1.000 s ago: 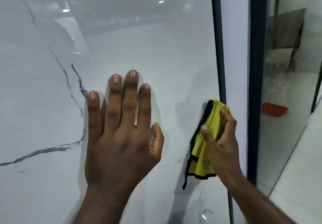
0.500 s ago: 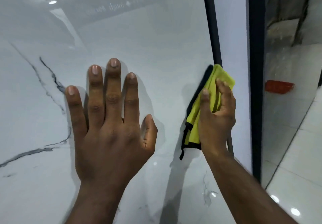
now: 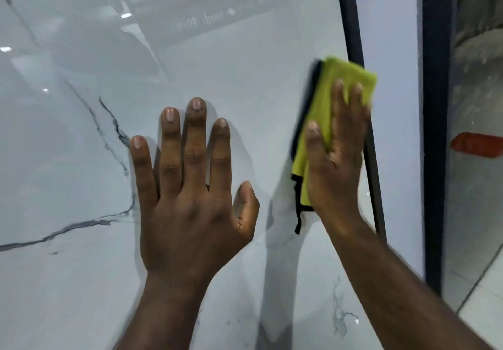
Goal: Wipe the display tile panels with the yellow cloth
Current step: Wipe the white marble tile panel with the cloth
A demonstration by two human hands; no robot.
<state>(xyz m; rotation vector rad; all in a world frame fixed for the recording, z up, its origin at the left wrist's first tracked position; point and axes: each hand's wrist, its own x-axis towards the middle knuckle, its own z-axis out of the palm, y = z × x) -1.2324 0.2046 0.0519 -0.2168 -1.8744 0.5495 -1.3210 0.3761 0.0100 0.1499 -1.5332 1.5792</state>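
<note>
- Hands first: your left hand (image 3: 190,194) lies flat on the tile panel (image 3: 245,63), fingers straight and spread, holding nothing.
- And the right?
- Your right hand (image 3: 337,159) is flat too. Palm and straight fingers press the yellow cloth (image 3: 345,77) onto the panel's right edge, against the dark frame strip (image 3: 349,14). No pinch visible; the fingertips are blurred.
- Cloth handling?
- Looks light, soft and folded, with a napped weave and black edging (image 3: 298,208); one corner hangs loose. Press through the folded middle, I'd say. The panel is hard, glossy and marble-veined, so likely slick. Far right, there's a red object (image 3: 476,144) over pale floor tiles.
</note>
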